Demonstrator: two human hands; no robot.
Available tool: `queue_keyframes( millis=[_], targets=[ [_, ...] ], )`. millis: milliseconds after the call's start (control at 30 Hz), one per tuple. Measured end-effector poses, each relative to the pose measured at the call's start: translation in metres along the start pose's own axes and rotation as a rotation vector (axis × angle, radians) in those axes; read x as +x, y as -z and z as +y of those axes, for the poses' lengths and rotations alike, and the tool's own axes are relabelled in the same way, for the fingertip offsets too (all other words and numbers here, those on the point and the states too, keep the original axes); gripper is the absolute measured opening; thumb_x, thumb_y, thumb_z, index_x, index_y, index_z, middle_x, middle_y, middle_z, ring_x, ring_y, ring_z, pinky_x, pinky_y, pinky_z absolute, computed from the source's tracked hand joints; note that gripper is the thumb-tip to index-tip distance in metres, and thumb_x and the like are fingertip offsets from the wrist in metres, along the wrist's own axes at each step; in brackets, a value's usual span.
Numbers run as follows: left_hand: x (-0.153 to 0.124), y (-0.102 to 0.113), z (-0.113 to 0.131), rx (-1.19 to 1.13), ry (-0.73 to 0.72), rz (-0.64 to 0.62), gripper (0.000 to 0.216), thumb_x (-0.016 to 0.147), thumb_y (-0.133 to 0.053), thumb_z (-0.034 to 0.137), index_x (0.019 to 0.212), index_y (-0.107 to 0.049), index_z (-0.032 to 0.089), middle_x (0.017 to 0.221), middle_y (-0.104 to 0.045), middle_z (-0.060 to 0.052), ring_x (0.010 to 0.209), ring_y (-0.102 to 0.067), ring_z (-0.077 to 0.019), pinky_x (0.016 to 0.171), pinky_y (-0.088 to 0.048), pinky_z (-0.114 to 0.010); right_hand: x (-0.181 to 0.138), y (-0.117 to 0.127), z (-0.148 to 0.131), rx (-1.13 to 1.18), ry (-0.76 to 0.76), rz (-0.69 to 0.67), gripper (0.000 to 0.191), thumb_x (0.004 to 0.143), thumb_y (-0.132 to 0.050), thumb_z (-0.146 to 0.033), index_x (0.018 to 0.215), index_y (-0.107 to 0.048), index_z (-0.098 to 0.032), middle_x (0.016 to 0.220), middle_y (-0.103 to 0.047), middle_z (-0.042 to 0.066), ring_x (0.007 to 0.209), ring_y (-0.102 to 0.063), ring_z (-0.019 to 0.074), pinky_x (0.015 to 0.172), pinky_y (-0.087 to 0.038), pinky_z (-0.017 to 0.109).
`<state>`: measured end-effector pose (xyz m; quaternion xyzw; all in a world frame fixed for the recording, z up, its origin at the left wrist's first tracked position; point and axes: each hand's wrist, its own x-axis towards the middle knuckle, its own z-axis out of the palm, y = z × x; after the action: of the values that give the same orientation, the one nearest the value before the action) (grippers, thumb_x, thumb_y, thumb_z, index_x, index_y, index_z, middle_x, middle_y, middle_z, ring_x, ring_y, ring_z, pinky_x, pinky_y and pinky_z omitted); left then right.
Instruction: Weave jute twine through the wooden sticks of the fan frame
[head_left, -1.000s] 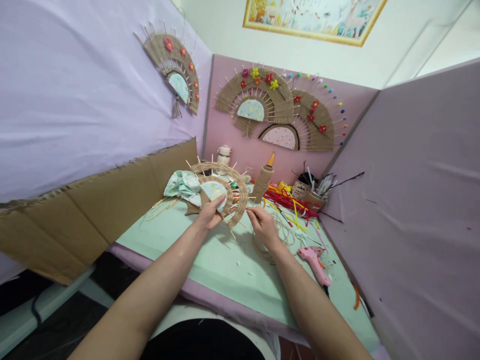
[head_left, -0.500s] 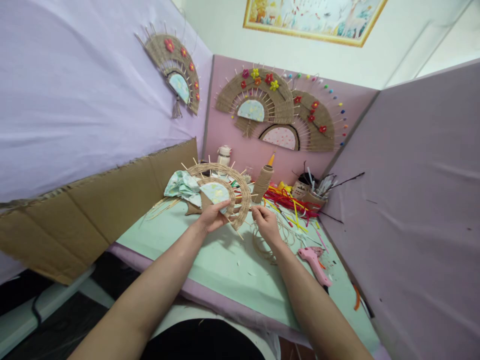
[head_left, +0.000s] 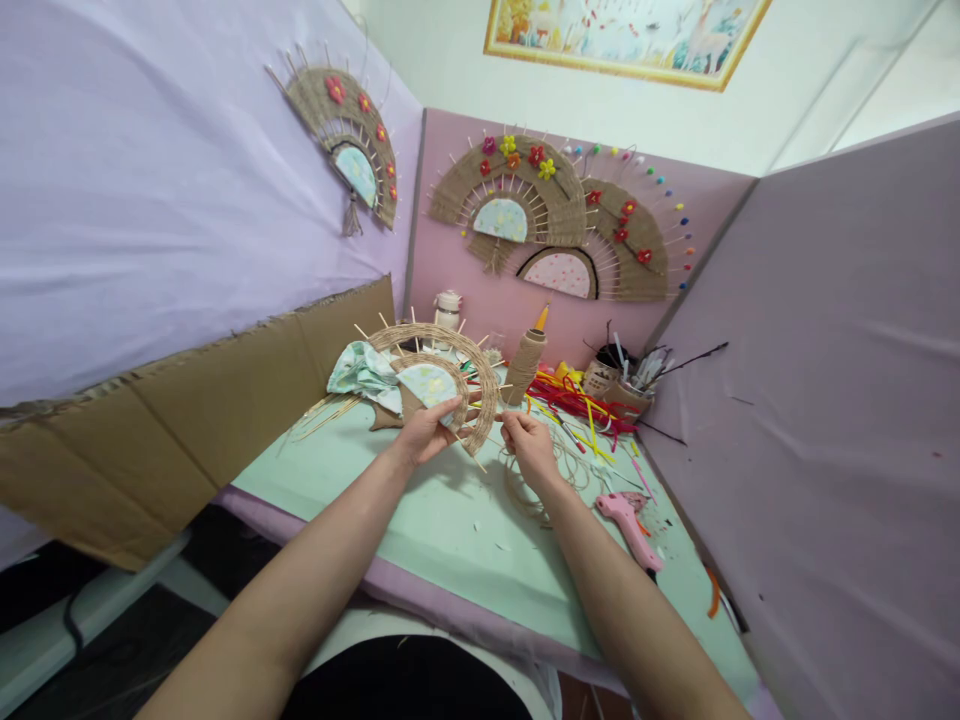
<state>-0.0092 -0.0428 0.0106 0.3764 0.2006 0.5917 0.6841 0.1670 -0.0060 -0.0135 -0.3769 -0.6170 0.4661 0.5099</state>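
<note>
A half-round woven fan (head_left: pixel 480 375) of brown twine on thin sticks is held up over the table, with a pale patterned half-disc (head_left: pixel 429 383) at its centre. My left hand (head_left: pixel 431 432) grips its lower part, thumb on the front and fingers behind. Just right of the fan's edge, my right hand (head_left: pixel 529 440) is closed in a pinch on the twine, which is thin and hard to see at the fingertips. Loops of loose twine (head_left: pixel 517 490) lie on the table beneath the right hand.
A twine spool (head_left: pixel 525 365) stands behind the hands. Red and yellow pipe cleaners (head_left: pixel 574 400) lie at the back right, near a pot of sticks (head_left: pixel 602 375). A pink glue gun (head_left: pixel 631 528) rests at right. Crumpled green cloth (head_left: pixel 363 374) sits left, beside a cardboard strip (head_left: pixel 225 390).
The fan has shifted very slightly left and its tilt has changed a little. My right hand stays pinched near the fan's right edge, almost unmoved.
</note>
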Motion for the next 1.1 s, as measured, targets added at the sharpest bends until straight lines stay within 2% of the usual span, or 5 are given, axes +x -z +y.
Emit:
queue_keyframes(
  millis=[133,300,500,833,1100],
  targets=[
    [0.001,0.001,-0.002,0.002,-0.024,0.022,0.033,0.079,-0.059,0.021,0.112,-0.061,0.017,0.12,-0.059,-0.012,0.101,-0.061,-0.0241,0.068,-0.052,-0.028,-0.002,-0.004,-0.001,-0.018,-0.028,0.029,0.037,0.075,-0.056,-0.05,0.08,-0.064,-0.015,0.051,-0.044,-0.005,0.038,-0.03,0.0065,0.038,-0.024,0.021],
    [0.002,0.003,-0.004,0.042,-0.062,0.026,0.035,0.078,-0.06,0.023,0.112,-0.06,0.016,0.12,-0.06,-0.012,0.1,-0.061,-0.0245,0.07,-0.052,-0.03,-0.012,-0.008,-0.007,-0.308,0.246,0.007,0.034,0.082,-0.05,-0.044,0.078,-0.066,-0.015,0.067,-0.059,0.002,0.059,-0.049,0.0131,0.056,-0.039,0.024],
    [0.005,0.006,-0.007,0.05,-0.076,0.021,0.033,0.078,-0.061,0.025,0.108,-0.063,0.013,0.118,-0.06,-0.014,0.1,-0.061,-0.0247,0.074,-0.052,-0.032,-0.015,-0.008,-0.006,-0.545,0.44,-0.038,0.029,0.088,-0.045,-0.035,0.092,-0.067,-0.017,0.084,-0.066,0.007,0.075,-0.057,0.0178,0.07,-0.042,0.028],
    [0.006,0.002,-0.007,0.029,-0.14,0.12,0.036,0.073,-0.065,0.023,0.108,-0.063,0.013,0.109,-0.065,-0.012,0.096,-0.062,-0.0235,0.07,-0.053,-0.031,-0.015,-0.007,-0.003,-0.754,0.509,-0.06,0.028,0.09,-0.041,-0.029,0.1,-0.064,-0.019,0.077,-0.065,0.006,0.07,-0.057,0.0173,0.067,-0.042,0.028],
    [0.005,-0.004,-0.004,-0.022,-0.172,0.185,0.035,0.072,-0.066,0.02,0.106,-0.063,0.012,0.107,-0.065,-0.013,0.098,-0.061,-0.0248,0.07,-0.052,-0.03,-0.016,-0.007,-0.006,-0.788,0.568,-0.054,0.024,0.09,-0.044,-0.031,0.089,-0.065,-0.018,0.08,-0.062,0.006,0.075,-0.057,0.0177,0.068,-0.042,0.027]
  ],
)
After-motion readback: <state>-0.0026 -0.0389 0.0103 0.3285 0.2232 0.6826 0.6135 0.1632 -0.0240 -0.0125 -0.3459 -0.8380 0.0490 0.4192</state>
